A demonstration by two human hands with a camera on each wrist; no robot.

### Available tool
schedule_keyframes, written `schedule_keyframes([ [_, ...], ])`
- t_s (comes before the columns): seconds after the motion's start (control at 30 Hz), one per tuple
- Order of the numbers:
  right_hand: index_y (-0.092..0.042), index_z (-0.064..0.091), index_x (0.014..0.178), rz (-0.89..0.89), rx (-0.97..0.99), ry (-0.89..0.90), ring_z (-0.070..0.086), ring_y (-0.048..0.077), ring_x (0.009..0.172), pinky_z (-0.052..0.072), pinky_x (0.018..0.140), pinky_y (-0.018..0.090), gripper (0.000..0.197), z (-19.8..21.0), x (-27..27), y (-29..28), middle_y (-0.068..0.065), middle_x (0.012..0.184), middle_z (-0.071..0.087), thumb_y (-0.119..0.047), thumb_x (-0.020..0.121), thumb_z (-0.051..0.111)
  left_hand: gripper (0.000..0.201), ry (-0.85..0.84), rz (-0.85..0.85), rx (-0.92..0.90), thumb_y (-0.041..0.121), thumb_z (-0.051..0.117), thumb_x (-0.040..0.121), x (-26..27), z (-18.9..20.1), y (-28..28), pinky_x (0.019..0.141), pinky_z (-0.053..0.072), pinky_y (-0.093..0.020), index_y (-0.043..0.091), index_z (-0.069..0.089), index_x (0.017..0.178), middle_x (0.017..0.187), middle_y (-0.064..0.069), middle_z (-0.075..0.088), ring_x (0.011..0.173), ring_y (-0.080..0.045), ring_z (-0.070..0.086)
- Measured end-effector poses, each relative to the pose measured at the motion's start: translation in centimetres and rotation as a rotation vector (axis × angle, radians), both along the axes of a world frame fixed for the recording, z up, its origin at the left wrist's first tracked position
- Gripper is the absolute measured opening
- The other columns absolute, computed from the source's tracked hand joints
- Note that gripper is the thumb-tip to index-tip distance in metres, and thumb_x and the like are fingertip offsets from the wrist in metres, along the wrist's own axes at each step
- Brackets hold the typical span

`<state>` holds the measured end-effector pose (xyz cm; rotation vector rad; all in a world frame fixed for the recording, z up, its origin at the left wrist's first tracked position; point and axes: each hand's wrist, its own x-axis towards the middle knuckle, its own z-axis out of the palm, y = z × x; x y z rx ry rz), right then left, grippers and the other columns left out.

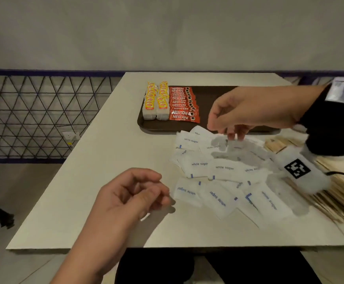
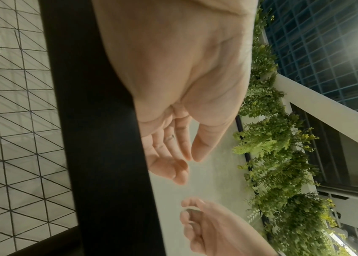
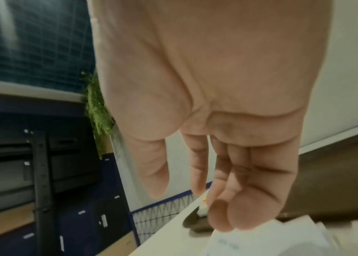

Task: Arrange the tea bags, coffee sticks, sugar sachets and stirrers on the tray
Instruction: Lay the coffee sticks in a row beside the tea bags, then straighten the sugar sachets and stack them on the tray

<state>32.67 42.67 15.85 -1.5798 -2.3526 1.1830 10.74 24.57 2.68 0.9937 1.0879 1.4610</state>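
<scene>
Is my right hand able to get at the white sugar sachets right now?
Probably yes: the right hand hangs just above the sugar sachets, fingertips almost on them, with nothing between.

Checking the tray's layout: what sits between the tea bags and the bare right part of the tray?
In the head view, the red coffee sticks lie in an overlapping column right beside the tea bags, then the brown tray is bare.
</scene>
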Motion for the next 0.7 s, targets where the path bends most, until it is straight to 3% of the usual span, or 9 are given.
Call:
schedule_keyframes([
  [0.1,-0.031,0.072,0.107,-0.012,-0.054,0.036,0.068,0.011,0.074,0.059,0.069,0.028,0.044,-1.0,3.3,-5.3,-0.007,0.086,0.073,-0.050,0.067,0.076,0.016,0.097,0.047,0.016,-0.005,0.063,0.089,0.4,0.1,-0.2,0.073,0.060,-0.029,0.002,0.070,0.101,0.090,-0.023,0.073,0.081,-0.032,0.072],
  [0.2,-0.045,0.067,0.106,-0.042,0.123,0.013,0.068,0.009,0.076,0.059,0.071,0.030,0.039,-3.6,6.6,-9.6,-0.009,0.088,0.071,-0.061,0.072,0.074,0.014,0.213,0.115,0.038,-0.003,0.065,0.091,1.3,0.2,-0.5,0.073,0.057,-0.026,0.007,0.072,0.098,0.087,-0.019,0.074,0.076,-0.024,0.070],
  [0.3,-0.043,0.064,0.104,-0.175,0.368,-0.035,0.060,0.005,0.076,0.051,0.068,0.025,0.030,-7.0,8.7,-12.8,-0.011,0.085,0.063,-0.058,0.079,0.068,0.012,0.393,0.180,0.062,0.002,0.070,0.090,2.7,0.5,-0.8,0.070,0.056,-0.028,0.014,0.072,0.093,0.083,-0.005,0.075,0.075,-0.018,0.069],
  [0.37,-0.039,0.061,0.104,-0.279,0.528,-0.046,0.056,0.004,0.076,0.041,0.063,0.020,0.031,-8.9,9.4,-14.4,-0.014,0.087,0.059,-0.059,0.082,0.066,0.013,0.606,0.186,0.092,0.010,0.071,0.091,4.0,0.5,-1.0,0.071,0.056,-0.031,0.023,0.072,0.091,0.086,0.010,0.073,0.079,-0.011,0.067],
  [0.5,-0.025,0.057,0.096,-0.370,0.654,-0.097,0.051,0.002,0.073,0.033,0.057,0.019,0.044,-11.2,9.7,-15.2,-0.013,0.082,0.053,-0.067,0.082,0.065,0.007,1.062,0.183,0.274,0.031,0.071,0.091,6.3,0.0,-0.4,0.080,0.041,-0.020,0.031,0.066,0.096,0.095,0.020,0.064,0.095,-0.005,0.056],
  [0.57,-0.023,0.055,0.088,-0.334,0.693,-0.118,0.049,0.003,0.070,0.032,0.055,0.021,0.046,-11.9,9.4,-14.8,-0.012,0.077,0.052,-0.067,0.080,0.067,0.020,1.219,0.172,0.292,0.047,0.065,0.091,7.1,-0.4,0.5,0.086,0.040,-0.025,0.032,0.065,0.103,0.104,0.021,0.059,0.101,-0.007,0.051],
  [0.7,-0.028,0.056,0.083,-0.344,0.666,0.016,0.050,0.001,0.070,0.034,0.059,0.024,0.035,-12.2,9.1,-14.2,-0.013,0.076,0.054,-0.055,0.078,0.077,0.060,1.478,0.189,0.133,0.082,0.046,0.079,8.0,-0.3,2.1,0.090,0.032,-0.033,0.040,0.063,0.117,0.114,0.017,0.052,0.113,-0.011,0.043],
])
